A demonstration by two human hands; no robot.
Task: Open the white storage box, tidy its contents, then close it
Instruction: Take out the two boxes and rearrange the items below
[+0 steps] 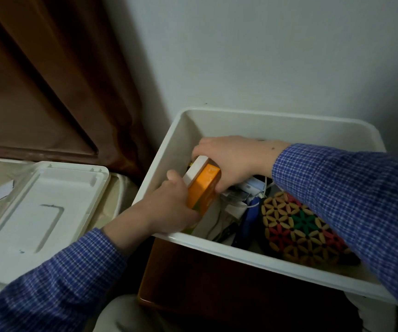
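Note:
The white storage box (260, 257) stands open on a dark brown stand, its lid (35, 212) lying upside down to the left. Inside, against the left wall, an orange and white carton (205, 188) stands on edge. My left hand (169, 209) grips its near end and my right hand (231, 161) grips its far end from above. A colourful beaded mat (298, 226), a blue object (249, 219) and white cables and adapters (248, 190) fill the rest of the box.
A grey wall (265, 56) rises right behind the box and a brown curtain (49, 80) hangs at the left. The lid rests on a cream surface (114, 195) beside the box. The brown stand (205, 271) is under the box.

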